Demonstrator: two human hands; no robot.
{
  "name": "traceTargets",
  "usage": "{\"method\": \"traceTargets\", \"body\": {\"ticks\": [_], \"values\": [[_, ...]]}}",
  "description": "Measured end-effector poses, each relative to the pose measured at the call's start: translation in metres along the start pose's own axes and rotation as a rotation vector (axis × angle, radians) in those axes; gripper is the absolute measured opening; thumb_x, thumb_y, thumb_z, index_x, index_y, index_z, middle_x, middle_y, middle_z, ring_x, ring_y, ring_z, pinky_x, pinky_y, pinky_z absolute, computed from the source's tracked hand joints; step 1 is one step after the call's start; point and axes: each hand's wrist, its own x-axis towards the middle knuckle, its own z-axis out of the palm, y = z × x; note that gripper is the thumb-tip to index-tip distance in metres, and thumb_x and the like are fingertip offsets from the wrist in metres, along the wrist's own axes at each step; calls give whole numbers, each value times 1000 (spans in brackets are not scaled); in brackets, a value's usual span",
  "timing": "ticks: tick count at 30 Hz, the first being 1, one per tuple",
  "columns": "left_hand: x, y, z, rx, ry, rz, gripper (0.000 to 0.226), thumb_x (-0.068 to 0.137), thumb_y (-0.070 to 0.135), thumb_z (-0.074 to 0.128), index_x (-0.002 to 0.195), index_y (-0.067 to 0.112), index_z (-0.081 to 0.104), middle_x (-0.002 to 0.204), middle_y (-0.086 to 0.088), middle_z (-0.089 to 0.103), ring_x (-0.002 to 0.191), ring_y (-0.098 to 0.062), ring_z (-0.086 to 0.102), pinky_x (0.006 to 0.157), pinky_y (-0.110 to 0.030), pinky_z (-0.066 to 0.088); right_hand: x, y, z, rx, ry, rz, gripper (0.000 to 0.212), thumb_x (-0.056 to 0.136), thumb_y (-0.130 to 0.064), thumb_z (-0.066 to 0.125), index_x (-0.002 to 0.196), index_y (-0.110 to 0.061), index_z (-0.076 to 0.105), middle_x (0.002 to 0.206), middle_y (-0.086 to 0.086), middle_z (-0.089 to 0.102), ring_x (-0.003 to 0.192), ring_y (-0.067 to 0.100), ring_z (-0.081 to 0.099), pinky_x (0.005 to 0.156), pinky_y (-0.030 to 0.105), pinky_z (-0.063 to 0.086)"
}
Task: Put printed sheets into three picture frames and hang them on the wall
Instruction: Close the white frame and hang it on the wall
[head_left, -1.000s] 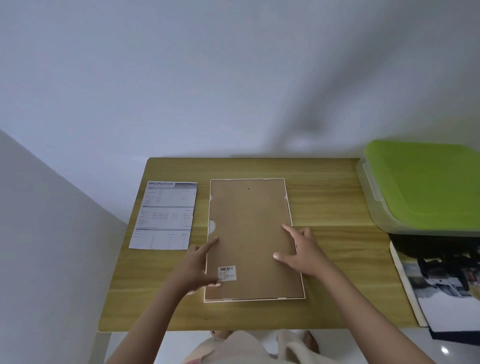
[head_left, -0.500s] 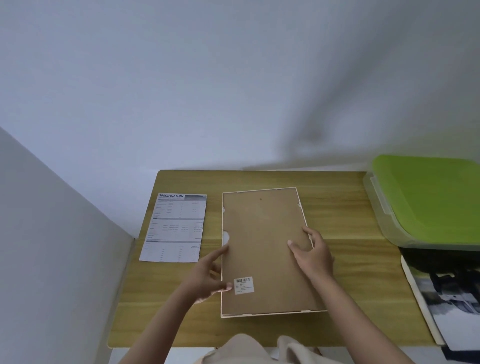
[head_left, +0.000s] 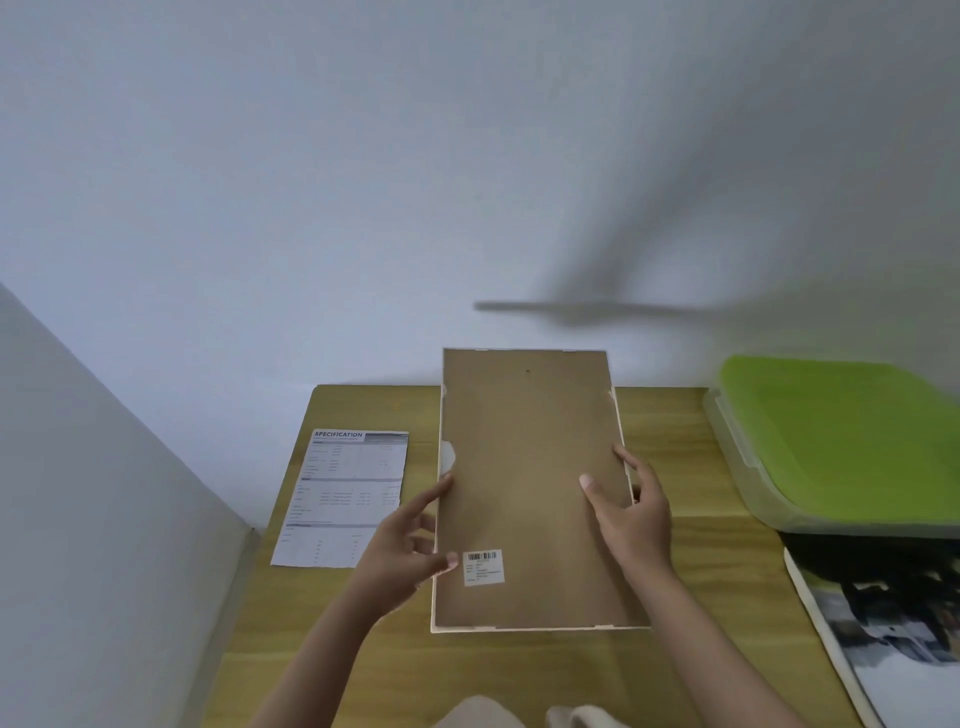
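Plain pale wall (head_left: 363, 182) fills the top half, wooden worktop (head_left: 675, 467) below it, pushed into a corner with a second wall on the left. Printed sheet (head_left: 345, 499) headed "SPECIFICATION" lies flat near the worktop's left edge, face up, short side toward the back wall. Left hand (head_left: 400, 551) just right of the sheet: thumb pressed on the frame's back by the barcode sticker (head_left: 483, 567), index finger along the frame's left edge, other fingers (head_left: 423, 525) curled under that edge, so grasping the frame. Picture frame (head_left: 524, 467) is mid-worktop, back side up, brown backing board with a thin pale rim. Its far end looks raised, top edge overlapping the wall above the worktop's back edge; near end low toward the worktop's front edge, cannot tell if it touches the wood. Small notch cut into the board on the left side. Right hand (head_left: 631, 514) grasps the frame's right edge, thumb lying on the backing board, fingers wrapped round the rim. Both forearms come in from the bottom. Clear plastic box with a green lid (head_left: 841, 441) sits at the worktop's right edge, near the back. In front of it, a dark-and-white print (head_left: 893, 649) lies at the front right corner, partly cut off by the picture edge.
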Motion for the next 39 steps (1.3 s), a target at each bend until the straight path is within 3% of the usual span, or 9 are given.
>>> {"method": "traceTargets", "body": {"ticks": [10,16,20,22,25,28,34,36,39], "values": [[-6,76,-1,67,168,317,66,74,3,71,116,52,56,90,18,63,79,-9,62,73,-32,58,16,-63,1,-164,51,-215,50,81,-35,69,128,-28,54,136,9,33,126,28,26,100,42,36],[-18,109,8,52,244,428,59,77,0,69,108,49,62,101,20,62,85,-2,56,68,-30,59,-4,-132,6,131,-368,-402,72,86,-36,62,139,-40,12,135,-7,41,119,12,50,95,34,46],[-25,120,17,-27,254,487,48,73,7,72,106,41,66,95,8,66,88,-6,59,64,-21,55,-11,-154,4,181,-440,-500,69,85,-40,62,131,-45,11,135,-12,43,121,8,52,92,19,45],[-25,122,17,-57,263,478,49,74,0,74,107,34,67,93,-2,69,88,-12,63,67,-22,56,-13,-162,1,213,-423,-526,69,86,-31,63,131,-43,11,122,-34,45,115,1,54,82,11,47],[-24,125,15,-41,278,456,49,70,0,77,106,32,67,89,-4,70,87,-10,66,70,-18,55,-17,-167,-3,233,-367,-545,77,87,-27,64,140,-40,9,111,-57,35,117,-4,48,80,21,54],[-26,127,16,-12,247,453,52,67,4,81,109,32,66,90,3,71,90,-9,67,74,-19,55,-22,-168,-7,254,-316,-547,74,87,-22,64,141,-42,18,118,-48,40,115,-3,52,72,26,57],[-32,123,32,20,212,467,54,66,1,81,109,30,66,94,9,73,94,-6,67,77,-17,53,-24,-161,-17,272,-203,-480,46,84,-2,57,123,-26,51,105,-13,59,70,-4,62,59,29,57],[-31,122,36,33,198,479,54,66,1,81,109,30,66,95,8,73,94,-7,66,77,-16,53,-25,-156,-18,291,-175,-418,41,82,0,52,113,-25,58,94,-2,63,50,5,53,48,27,49],[-30,123,41,64,154,475,55,65,3,81,108,32,66,96,8,72,94,-6,65,78,-16,53,-25,-148,-17,316,-100,-342,39,81,0,51,108,-27,59,94,2,65,53,22,52,50,35,48]]}}
